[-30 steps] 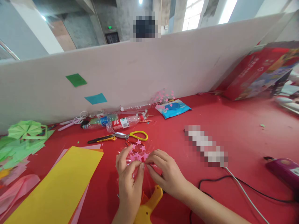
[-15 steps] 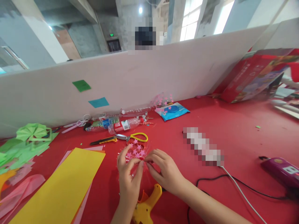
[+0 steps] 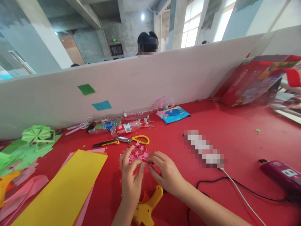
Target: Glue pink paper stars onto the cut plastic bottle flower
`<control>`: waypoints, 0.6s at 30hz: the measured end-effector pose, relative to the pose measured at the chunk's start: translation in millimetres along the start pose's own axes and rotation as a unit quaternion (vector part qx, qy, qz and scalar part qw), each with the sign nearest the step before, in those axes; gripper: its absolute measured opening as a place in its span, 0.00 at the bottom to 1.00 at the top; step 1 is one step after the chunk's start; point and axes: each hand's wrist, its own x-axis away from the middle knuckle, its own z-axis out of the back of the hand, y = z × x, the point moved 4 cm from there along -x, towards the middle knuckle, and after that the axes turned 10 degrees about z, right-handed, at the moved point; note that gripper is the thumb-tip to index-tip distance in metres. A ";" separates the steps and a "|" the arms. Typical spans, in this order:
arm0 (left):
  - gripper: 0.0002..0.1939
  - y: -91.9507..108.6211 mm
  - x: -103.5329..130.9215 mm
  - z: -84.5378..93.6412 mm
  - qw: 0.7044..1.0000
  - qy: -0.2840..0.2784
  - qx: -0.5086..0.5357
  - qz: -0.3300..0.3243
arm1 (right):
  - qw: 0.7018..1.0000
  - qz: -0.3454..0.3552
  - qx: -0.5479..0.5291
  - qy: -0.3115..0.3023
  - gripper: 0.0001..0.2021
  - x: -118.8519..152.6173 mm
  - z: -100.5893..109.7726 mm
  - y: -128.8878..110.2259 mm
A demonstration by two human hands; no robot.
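A clear plastic piece with pink stars (image 3: 139,153) lies under and between my hands on the red table. My left hand (image 3: 132,172) has thumb and forefinger pinched together at its near edge, with another finger raised beside the stars. My right hand (image 3: 164,169) meets it there, its fingertips pressed together in a pinch. What the fingertips grip is too small to make out. Just below the hands lies a yellow glue gun (image 3: 148,209). Yellow-handled scissors (image 3: 141,139) and a yellow cutter knife (image 3: 107,143) lie beyond the hands.
Yellow paper (image 3: 63,185) and green paper pieces (image 3: 37,135) are at the left. Plastic bottles (image 3: 127,127) and a blue wipes packet (image 3: 175,115) lie by the white partition (image 3: 131,81). At right are a purple device (image 3: 279,172), cords and a red box (image 3: 249,81).
The view has shifted slightly, bringing an orange-yellow object into sight at the left edge. Both hands stay pinched at nearly the same place.
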 end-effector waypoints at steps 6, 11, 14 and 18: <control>0.08 2.4 0.2 2.4 0.998 0.004 -0.044 -0.037 | 1.000 -0.003 -0.010 0.017 0.05 -0.1 -0.3 0.2; 0.10 9.9 1.9 4.6 0.991 0.024 -0.099 -0.082 | 0.999 -0.014 -0.001 0.032 0.06 -0.4 0.0 -0.1; 0.10 11.0 2.2 8.4 0.991 0.041 -0.091 -0.091 | 0.999 -0.007 0.004 0.033 0.06 -2.0 2.1 -1.3; 0.10 2.2 -1.0 13.2 0.999 0.024 -0.017 -0.021 | 0.999 0.009 0.026 0.030 0.07 -3.8 5.4 -1.3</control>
